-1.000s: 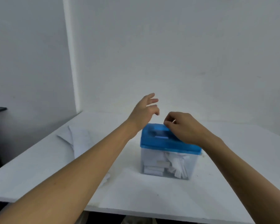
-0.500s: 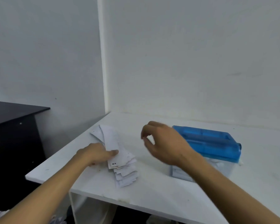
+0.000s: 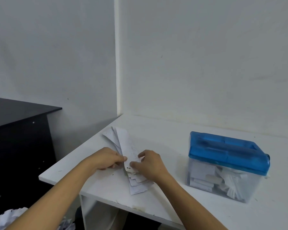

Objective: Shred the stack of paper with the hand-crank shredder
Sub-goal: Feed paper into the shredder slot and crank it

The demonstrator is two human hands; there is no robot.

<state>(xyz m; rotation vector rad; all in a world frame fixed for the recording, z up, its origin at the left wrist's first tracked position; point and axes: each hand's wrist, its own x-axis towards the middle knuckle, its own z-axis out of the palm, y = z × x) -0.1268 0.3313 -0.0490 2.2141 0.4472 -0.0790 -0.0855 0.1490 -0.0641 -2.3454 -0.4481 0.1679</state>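
A fanned stack of narrow white paper strips (image 3: 125, 143) lies near the left end of the white table (image 3: 173, 135). My left hand (image 3: 106, 159) pinches the left edge of the top strip with thumb and fingers. My right hand (image 3: 148, 165) pinches the same strip from the right side, its fingers curled on the paper. The shredder (image 3: 226, 165), a clear box with a blue lid, stands to the right with white shreds inside; neither hand touches it. Its crank is not visible.
A black cabinet (image 3: 20, 130) stands left of the table, beyond a gap. Crumpled white paper (image 3: 8, 218) lies low at the bottom left. White walls meet in a corner behind the table.
Both hands left the shredder and moved left to the paper stack. The left hand reached it first; the right hand has now joined and pinches the top strip. The view swung left.
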